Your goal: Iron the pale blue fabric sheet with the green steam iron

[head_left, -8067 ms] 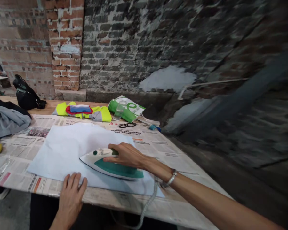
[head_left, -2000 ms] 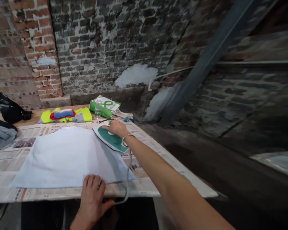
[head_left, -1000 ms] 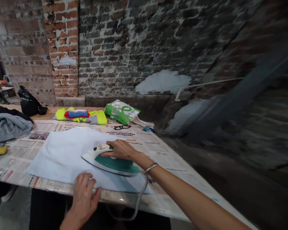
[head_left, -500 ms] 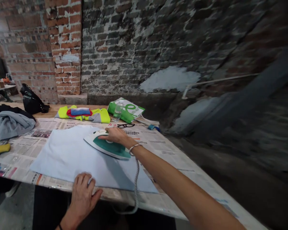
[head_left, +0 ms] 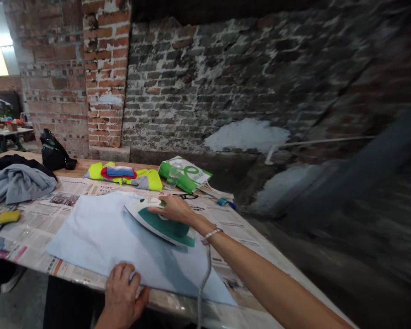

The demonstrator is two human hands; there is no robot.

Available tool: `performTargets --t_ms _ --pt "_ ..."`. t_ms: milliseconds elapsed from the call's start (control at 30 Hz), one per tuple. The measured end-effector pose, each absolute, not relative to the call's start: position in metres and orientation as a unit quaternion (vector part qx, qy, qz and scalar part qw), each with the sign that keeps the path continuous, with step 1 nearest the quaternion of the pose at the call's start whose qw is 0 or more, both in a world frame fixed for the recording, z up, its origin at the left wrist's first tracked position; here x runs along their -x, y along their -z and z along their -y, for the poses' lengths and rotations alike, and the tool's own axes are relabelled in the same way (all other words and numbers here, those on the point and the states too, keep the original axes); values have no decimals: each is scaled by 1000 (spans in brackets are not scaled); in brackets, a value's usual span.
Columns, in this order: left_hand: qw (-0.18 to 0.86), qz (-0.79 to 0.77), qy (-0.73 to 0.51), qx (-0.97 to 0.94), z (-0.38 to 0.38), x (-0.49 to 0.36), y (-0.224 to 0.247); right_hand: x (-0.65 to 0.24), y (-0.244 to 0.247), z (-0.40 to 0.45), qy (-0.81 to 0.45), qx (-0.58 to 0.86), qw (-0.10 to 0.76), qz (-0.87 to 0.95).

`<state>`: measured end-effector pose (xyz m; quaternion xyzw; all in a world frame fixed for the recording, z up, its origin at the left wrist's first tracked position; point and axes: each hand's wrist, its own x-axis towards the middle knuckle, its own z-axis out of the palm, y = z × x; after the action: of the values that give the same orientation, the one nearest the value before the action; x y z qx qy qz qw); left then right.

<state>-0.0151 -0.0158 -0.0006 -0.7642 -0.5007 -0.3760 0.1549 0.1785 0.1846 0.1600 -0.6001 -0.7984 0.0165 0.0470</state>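
A light blue cloth [head_left: 99, 228] lies spread on newspaper [head_left: 239, 228] covering the table. My right hand [head_left: 173, 209] is wrapped round the handle of a green and white iron [head_left: 160, 224], whose tip points to the left over the cloth. The iron's cord hangs from its rear, past my wrist. At the near edge of the cloth rests my left hand [head_left: 123, 290], fingers spread a little on the fabric, holding nothing.
Behind the cloth are a yellow vest [head_left: 150, 179], a clear cup [head_left: 173, 176], a green and white bag [head_left: 188, 176] and glasses [head_left: 187, 196]. To the left lie grey clothing [head_left: 17, 183], yellow-handled scissors [head_left: 7, 217] and a black bag [head_left: 55, 153]. A brick wall stands behind.
The view has tilted up, so the table sits lower in the picture. The iron's rear now looks slightly raised and nearer to me. My left hand stays at the cloth's near edge.
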Motion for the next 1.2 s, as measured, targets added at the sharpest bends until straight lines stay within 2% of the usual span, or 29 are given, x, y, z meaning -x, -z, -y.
performTargets --t_ms 133,300,500,700,900,1200 --pt "146 507 381 759 17 15 2 -166 -160 -136 -13 529 6 848" --pt "142 501 386 761 18 15 -1 -147 -143 -116 -25 520 -18 853" --pt "142 499 374 769 17 16 -7 -131 -142 -156 -19 553 -1 833" --pt "129 499 361 778 14 16 -8 -116 -141 -203 -28 612 60 788" --pt "137 485 379 776 9 18 -10 -115 -154 -223 -60 603 66 793" --pt "152 479 384 775 6 19 -9 -171 -176 -128 -31 570 0 821"
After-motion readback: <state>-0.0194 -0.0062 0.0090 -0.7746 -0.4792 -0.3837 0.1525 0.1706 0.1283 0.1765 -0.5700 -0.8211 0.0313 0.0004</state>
